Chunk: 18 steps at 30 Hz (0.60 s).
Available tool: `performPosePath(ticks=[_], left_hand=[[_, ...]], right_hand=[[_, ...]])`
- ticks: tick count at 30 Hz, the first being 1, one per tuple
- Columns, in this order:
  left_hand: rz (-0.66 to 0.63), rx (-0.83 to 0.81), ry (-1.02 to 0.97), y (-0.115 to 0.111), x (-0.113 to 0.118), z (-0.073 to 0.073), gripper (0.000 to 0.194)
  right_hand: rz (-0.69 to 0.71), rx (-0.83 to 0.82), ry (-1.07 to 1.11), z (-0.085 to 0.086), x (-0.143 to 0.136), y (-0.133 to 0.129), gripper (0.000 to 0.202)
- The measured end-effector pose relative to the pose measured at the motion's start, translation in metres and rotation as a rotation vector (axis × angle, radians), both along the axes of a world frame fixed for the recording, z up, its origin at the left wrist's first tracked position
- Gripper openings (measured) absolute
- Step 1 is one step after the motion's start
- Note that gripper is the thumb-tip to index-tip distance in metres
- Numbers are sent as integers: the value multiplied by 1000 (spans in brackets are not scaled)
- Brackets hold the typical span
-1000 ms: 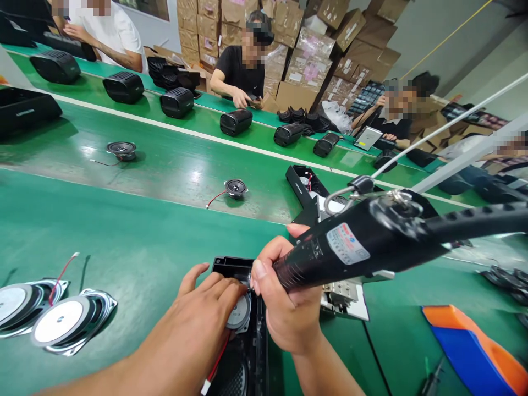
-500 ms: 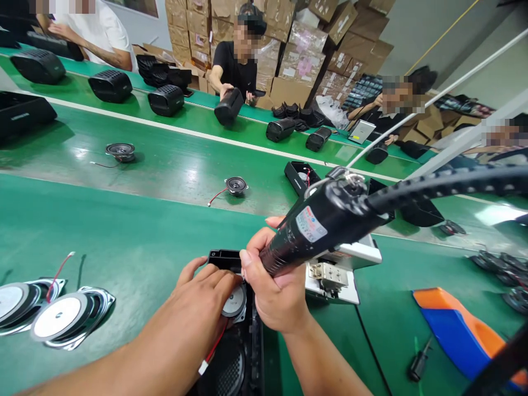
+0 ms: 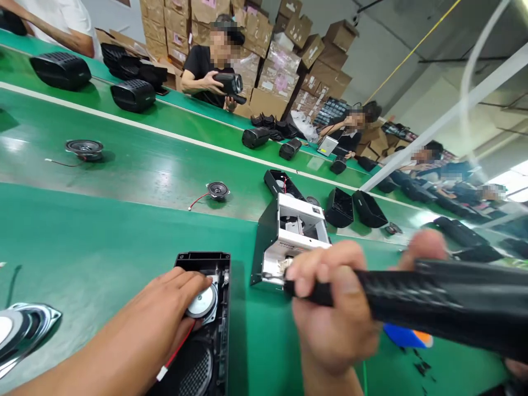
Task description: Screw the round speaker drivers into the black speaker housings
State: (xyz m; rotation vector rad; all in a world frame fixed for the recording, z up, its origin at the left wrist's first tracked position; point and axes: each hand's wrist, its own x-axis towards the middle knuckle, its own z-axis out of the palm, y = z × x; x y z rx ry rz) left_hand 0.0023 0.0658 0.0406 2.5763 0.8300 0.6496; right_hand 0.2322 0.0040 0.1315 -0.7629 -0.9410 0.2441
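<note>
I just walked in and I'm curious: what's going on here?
At a green table, a person's left hand rests on a speaker that sits in a black case; a red wire hangs beside it. The right hand grips a black tool, its tip at the front of a white machine; whether they touch is hard to tell. Across the way, a co-worker holds up a black unit.

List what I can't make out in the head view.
Head view:
Black rectangular plastic housing: near end cut off by the bottom edge.
Round silver-backed speaker inside it: left side covered by the left hand.
Black cylindrical handheld tool: blurred, rear cut off by the right edge.
White-and-black boxlike machine: lettering too small.
</note>
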Motion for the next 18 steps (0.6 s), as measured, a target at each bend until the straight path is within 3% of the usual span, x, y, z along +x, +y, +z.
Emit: performPosePath(ticks=[3, 7, 11, 14, 18], left_hand=[[-1, -12, 5, 0, -1, -7, 47], [8, -37, 3, -1, 1, -12, 49], [49, -126, 51, -5, 2, -3, 49], [51, -187, 47, -7, 4, 11, 49], [62, -288, 103, -8, 9, 24, 50]], right_hand=[[-215, -42, -76, 12, 22, -13, 52], [-289, -69, -198, -2, 39, -16, 65], [-265, -96, -280, -14, 38, -15, 54], [-239, -146, -222, -12, 31, -17, 56], [-91, -249, -70, -6, 20, -30, 59]])
